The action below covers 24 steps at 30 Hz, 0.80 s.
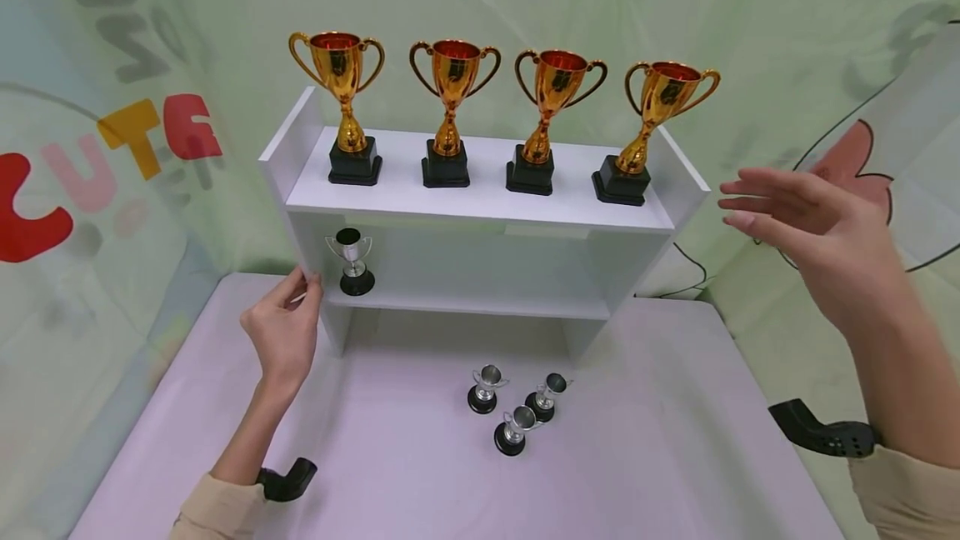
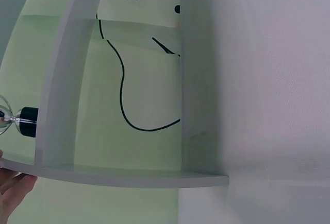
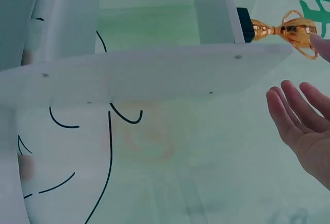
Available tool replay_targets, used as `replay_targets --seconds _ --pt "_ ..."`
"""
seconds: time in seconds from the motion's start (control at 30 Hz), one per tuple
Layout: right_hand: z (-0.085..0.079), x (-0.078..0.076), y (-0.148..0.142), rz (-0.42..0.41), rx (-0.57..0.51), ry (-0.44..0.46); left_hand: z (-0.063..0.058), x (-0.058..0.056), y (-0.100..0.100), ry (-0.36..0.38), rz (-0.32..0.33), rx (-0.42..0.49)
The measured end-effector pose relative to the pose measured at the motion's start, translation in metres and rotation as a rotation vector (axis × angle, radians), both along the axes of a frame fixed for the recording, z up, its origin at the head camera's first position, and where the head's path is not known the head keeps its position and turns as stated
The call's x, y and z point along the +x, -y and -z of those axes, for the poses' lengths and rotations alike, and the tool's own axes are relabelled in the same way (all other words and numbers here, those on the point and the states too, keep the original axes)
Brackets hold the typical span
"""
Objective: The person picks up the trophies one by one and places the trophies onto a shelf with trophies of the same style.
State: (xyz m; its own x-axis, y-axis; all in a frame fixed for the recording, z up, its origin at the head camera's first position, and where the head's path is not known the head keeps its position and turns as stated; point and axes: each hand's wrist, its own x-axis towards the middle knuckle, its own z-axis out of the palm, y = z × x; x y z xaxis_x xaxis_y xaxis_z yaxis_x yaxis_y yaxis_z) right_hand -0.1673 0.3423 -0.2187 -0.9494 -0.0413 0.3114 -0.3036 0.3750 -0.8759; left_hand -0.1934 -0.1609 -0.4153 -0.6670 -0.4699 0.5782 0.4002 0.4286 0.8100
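My left hand [image 1: 283, 330] pinches the front edge of the left side panel of a white shelf [image 1: 480, 273]. Just beside those fingers, a small silver trophy cup [image 1: 352, 261] stands upright on the middle board; its black base also shows in the left wrist view. My right hand [image 1: 840, 244] is held in the air off the shelf's right end, fingers extended and holding nothing. The rightmost gold trophy [image 1: 633, 158] is nearest to it, tilted in the head view. Other gold trophies [image 1: 447, 119] stand in a row along the top board.
Three small silver cups [image 1: 515, 430] stand grouped on the white-covered table [image 1: 405, 457] in front of the shelf. Printed curtains [image 1: 225, 15] hang behind and at both sides. A thin black cable [image 1: 693, 261] runs behind the shelf's right side.
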Motion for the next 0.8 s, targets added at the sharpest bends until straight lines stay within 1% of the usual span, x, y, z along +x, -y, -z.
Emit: replay_targets --seconds 0.07,0.2,0.33,0.43,0.57,0.67,0.8 --pt "0.009 0.009 0.002 -0.011 -0.048 -0.02 0.0 0.0 0.001 0.001 0.002 0.001" --pt "0.031 0.027 0.009 -0.019 -0.092 -0.045 0.0 -0.001 0.001 0.0 0.008 -0.001" --pt "0.055 0.045 0.021 -0.001 -0.034 -0.041 0.0 -0.001 0.001 -0.005 0.008 -0.006" --pt "0.074 0.056 0.032 -0.011 -0.004 -0.022 0.0 0.0 0.001 -0.006 0.009 -0.002" --pt "0.099 0.065 0.045 -0.093 -0.054 -0.019 0.0 0.0 0.0 -0.004 0.006 -0.001" --pt "0.12 0.068 0.053 -0.163 -0.085 -0.013 0.0 0.0 0.0 -0.008 0.001 0.002" --pt "0.149 0.071 0.06 -0.223 -0.112 0.0 0.0 -0.001 -0.001 -0.02 0.002 0.012"
